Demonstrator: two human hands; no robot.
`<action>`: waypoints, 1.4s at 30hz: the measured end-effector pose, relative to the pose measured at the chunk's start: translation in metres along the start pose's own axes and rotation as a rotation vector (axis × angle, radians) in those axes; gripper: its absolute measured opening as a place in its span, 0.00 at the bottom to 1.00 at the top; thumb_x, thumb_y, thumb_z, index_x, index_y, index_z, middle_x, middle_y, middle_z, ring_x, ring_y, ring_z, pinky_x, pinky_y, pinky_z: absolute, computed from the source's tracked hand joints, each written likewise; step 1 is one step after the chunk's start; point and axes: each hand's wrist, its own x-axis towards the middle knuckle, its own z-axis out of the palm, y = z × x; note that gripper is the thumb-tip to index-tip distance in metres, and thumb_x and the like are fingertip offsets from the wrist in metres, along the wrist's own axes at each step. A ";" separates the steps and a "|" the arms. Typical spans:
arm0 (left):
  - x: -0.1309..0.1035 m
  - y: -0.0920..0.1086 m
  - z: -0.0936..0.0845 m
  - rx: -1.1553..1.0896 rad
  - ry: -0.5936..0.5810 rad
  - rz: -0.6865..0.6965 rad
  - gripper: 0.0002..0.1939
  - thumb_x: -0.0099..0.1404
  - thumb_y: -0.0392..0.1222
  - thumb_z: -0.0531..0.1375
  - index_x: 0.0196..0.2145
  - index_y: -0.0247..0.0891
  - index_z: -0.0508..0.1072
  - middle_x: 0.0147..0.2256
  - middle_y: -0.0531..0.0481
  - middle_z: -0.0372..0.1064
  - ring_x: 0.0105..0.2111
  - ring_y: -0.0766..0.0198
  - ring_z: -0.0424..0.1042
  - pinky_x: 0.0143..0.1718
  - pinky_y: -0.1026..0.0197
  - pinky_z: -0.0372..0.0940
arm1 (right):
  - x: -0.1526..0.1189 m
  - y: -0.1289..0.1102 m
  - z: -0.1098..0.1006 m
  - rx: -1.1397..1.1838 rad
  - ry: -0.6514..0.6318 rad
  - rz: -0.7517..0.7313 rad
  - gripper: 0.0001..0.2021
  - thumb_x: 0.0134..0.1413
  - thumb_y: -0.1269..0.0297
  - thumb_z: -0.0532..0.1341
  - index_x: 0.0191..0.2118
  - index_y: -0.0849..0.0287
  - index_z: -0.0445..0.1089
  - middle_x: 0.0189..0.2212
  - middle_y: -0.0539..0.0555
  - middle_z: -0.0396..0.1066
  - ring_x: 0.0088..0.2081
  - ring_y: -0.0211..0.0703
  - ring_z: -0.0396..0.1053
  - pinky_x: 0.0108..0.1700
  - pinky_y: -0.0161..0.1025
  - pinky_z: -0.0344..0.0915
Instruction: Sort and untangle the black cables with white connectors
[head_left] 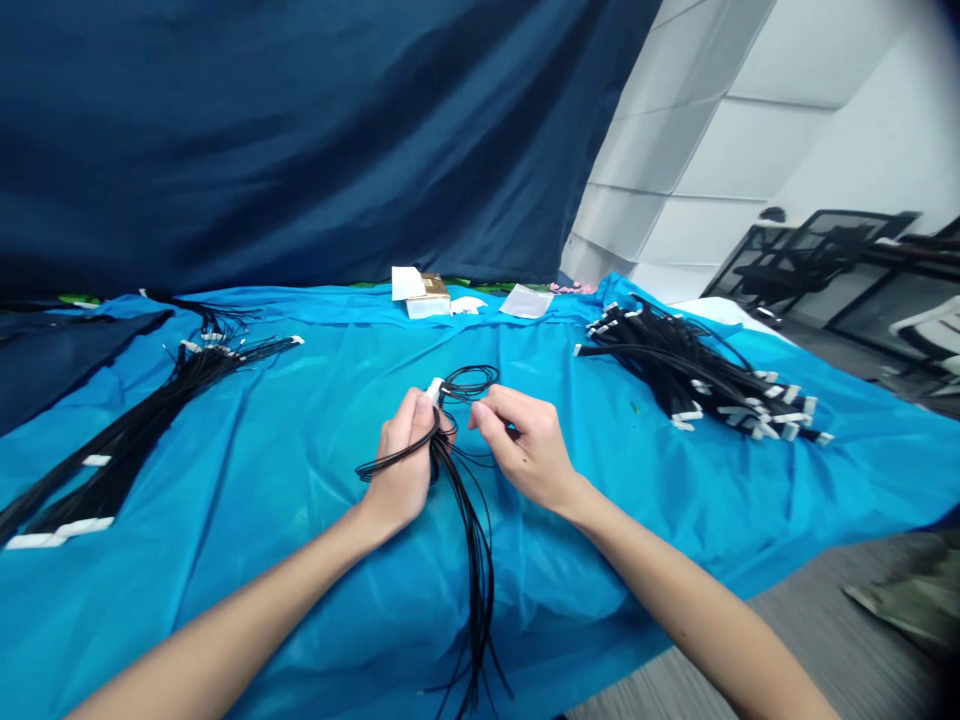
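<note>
My left hand (pixel 405 455) grips a bundle of thin black wires (pixel 472 530) just below its white connector (pixel 434 389). The wires loop above my fingers and trail down toward the table's near edge. My right hand (pixel 521 440) is beside it, thumb and fingers pinching the looped wires near the connector. Both hands hover over the blue cloth (pixel 300 450) at the middle of the table.
A long pile of black wire harnesses (pixel 127 430) lies at the left, another pile with white connectors (pixel 697 375) at the right. A small box (pixel 424 293) and plastic bags (pixel 526 300) sit at the far edge. Dark blue drape behind; black chairs (pixel 817 255) at right.
</note>
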 end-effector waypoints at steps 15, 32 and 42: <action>0.000 0.000 0.000 0.192 -0.040 0.053 0.19 0.67 0.50 0.42 0.25 0.37 0.60 0.22 0.54 0.60 0.23 0.69 0.60 0.28 0.65 0.56 | -0.002 0.000 0.000 0.000 -0.049 0.000 0.15 0.58 0.68 0.49 0.20 0.60 0.56 0.17 0.46 0.52 0.20 0.30 0.51 0.25 0.31 0.50; 0.000 -0.001 -0.001 0.212 -0.061 0.055 0.18 0.67 0.49 0.41 0.26 0.37 0.60 0.22 0.54 0.61 0.23 0.70 0.61 0.28 0.65 0.56 | -0.003 -0.001 -0.001 0.130 -0.082 0.112 0.17 0.59 0.67 0.48 0.20 0.61 0.60 0.16 0.46 0.57 0.19 0.29 0.54 0.25 0.30 0.52; 0.001 0.001 -0.002 0.288 -0.038 0.069 0.17 0.67 0.48 0.42 0.26 0.38 0.60 0.23 0.53 0.64 0.23 0.69 0.62 0.28 0.64 0.57 | 0.000 -0.002 -0.002 0.440 -0.149 0.404 0.20 0.59 0.59 0.48 0.19 0.61 0.61 0.14 0.45 0.51 0.18 0.29 0.48 0.21 0.31 0.48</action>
